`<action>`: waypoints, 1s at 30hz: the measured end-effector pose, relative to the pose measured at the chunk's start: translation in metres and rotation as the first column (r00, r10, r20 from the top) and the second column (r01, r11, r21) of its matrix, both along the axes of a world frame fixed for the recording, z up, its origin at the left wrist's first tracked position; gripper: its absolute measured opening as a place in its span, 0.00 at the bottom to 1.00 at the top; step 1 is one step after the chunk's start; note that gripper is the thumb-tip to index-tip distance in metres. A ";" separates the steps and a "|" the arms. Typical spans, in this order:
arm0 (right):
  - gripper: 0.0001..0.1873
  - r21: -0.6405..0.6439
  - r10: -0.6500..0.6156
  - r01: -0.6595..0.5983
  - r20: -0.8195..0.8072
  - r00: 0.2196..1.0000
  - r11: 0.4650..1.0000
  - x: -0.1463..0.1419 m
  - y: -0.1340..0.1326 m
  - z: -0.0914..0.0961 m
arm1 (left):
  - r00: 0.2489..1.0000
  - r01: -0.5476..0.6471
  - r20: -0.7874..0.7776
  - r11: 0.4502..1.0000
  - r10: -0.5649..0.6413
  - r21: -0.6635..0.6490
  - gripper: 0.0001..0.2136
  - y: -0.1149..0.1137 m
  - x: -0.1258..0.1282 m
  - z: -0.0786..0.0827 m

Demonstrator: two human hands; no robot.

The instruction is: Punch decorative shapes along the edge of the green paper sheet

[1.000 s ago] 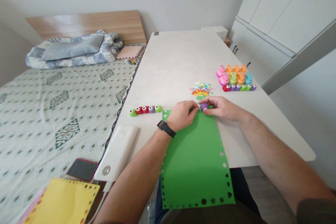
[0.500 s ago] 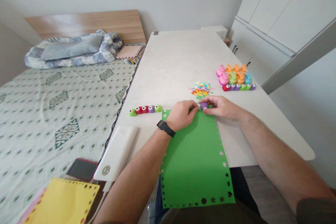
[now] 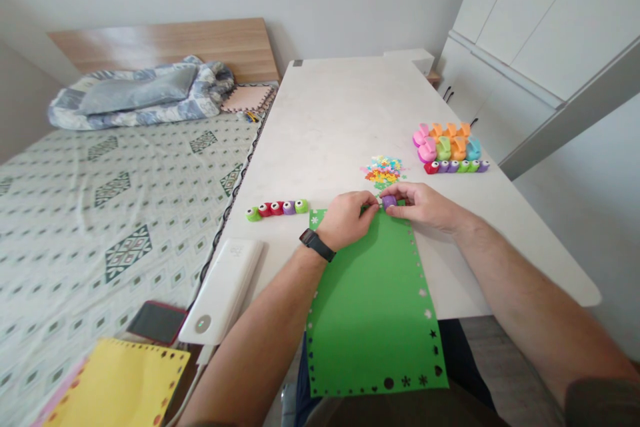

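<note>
A green sheet of paper stretches from the table over my lap, with small shaped holes punched along its edges. My right hand holds a small purple craft punch at the paper's far edge, between thumb and fingers. Close to the punch, my left hand is closed, its thumb and fingers pinched at the same edge; the fingertips hide the exact grip. A black watch is on my left wrist. Just beyond both hands lies a pile of colourful punched paper shapes.
Several small punches line up at the left. Larger punches and another row of small ones stand at the right. A white power bank with a cable, a phone and yellow punched paper lie at lower left.
</note>
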State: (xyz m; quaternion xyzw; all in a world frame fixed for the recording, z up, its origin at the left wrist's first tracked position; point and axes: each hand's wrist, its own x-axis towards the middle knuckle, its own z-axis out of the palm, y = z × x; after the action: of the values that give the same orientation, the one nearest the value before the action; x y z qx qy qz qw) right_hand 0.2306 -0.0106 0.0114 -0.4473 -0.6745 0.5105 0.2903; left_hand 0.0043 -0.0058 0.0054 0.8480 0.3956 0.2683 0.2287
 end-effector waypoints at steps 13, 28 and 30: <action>0.20 0.016 -0.027 0.027 0.042 0.999 1.000 -0.003 -0.001 0.000 | 1.000 0.000 -0.004 1.000 0.000 -0.013 0.06 0.000 0.000 0.001; 0.17 0.035 -0.097 0.094 0.085 0.992 0.995 -0.008 -0.001 -0.005 | 1.000 0.006 -0.009 1.000 -0.006 -0.017 0.06 0.000 0.000 0.001; 0.17 0.043 -0.107 0.103 0.097 0.990 0.994 -0.008 -0.001 -0.005 | 1.000 0.005 -0.011 1.000 -0.005 -0.017 0.06 0.000 0.000 0.001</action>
State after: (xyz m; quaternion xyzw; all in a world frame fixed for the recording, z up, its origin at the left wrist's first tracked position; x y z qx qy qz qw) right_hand 0.2225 -0.0116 0.0060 -0.5014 -0.6732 0.4589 0.2913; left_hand 0.0042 -0.0063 0.0062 0.8484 0.3971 0.2599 0.2344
